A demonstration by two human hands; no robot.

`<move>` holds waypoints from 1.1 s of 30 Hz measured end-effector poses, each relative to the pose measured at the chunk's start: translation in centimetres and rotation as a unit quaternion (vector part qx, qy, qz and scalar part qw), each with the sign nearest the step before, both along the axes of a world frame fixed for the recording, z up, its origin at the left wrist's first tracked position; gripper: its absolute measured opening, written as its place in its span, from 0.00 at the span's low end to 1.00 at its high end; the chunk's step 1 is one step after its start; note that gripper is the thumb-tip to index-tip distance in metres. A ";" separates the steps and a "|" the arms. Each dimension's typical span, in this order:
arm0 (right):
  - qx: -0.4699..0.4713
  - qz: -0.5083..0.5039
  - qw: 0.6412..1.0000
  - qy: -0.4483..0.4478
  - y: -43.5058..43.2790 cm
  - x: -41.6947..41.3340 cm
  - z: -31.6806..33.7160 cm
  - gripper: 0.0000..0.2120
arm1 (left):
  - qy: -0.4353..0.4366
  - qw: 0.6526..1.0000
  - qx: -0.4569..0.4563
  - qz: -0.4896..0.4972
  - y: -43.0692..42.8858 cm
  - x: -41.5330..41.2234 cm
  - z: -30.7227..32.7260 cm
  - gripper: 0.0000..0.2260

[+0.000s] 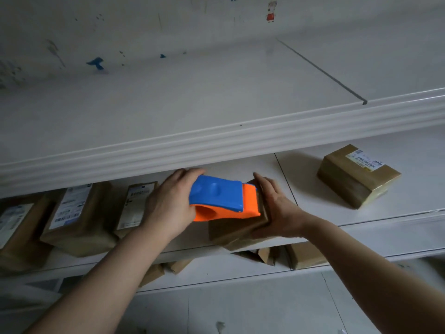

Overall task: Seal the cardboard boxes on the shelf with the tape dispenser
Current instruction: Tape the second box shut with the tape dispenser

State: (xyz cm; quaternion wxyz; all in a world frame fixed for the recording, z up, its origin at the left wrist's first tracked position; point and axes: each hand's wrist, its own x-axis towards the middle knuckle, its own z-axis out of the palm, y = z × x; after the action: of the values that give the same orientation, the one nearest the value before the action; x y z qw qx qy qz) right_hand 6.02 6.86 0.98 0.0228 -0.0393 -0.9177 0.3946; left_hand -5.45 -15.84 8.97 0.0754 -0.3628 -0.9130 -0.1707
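Grips the blue-and-orange tape dispenser (221,201) in the left hand (168,206), fingers curled round its rear end, and rests it on top of the cardboard box (236,229). Clasps the right side of that box with the right hand (277,209), fingers laid along the far corner, thumb out of sight. Has the box at the front edge of the white shelf (301,184), turned at an angle, its near corner hanging over the lip. Shows the dispenser's orange front end pointing right, toward the right hand, blue cover uppermost. Finds three more labelled boxes (79,218) close together to the left on the same shelf, the nearest just behind the left wrist. Finds a further taped box (356,177) well apart to the right, white label on its top. Takes in an upper shelf board (192,145) overhanging all of this, more brown boxes (305,256) on the level below, and a small cartoon sticker (271,11) high on the wall (216,32).
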 end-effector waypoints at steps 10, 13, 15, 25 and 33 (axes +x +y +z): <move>0.044 -0.043 0.997 -0.043 1.7 3.2 -6.1 0.66 | 0.031 0.988 -0.148 -0.044 5.3 4.1 -3.6 0.29; 0.032 -0.033 0.999 -0.014 1.1 2.4 -4.9 0.63 | 0.021 0.988 -0.146 -0.041 5.0 3.6 -3.6 0.31; 0.018 -0.037 0.999 -0.023 0.9 1.9 -4.5 0.63 | 0.020 0.988 -0.150 -0.042 4.7 3.1 -3.4 0.32; 0.094 -0.046 0.994 -0.044 1.4 1.3 -4.9 0.62 | -0.063 0.975 -0.170 0.127 -8.2 -3.8 -1.7 0.35; 0.107 -0.032 0.992 -0.063 1.7 1.0 -4.8 0.62 | -0.042 0.971 -0.209 0.108 -6.7 -3.0 -3.6 0.35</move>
State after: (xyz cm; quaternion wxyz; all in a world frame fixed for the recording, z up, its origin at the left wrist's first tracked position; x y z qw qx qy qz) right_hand 7.05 8.58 -3.81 -0.0179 -0.0909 -0.9524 0.2904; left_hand -8.42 -22.57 5.35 -0.0223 -0.2627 -0.9645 0.0177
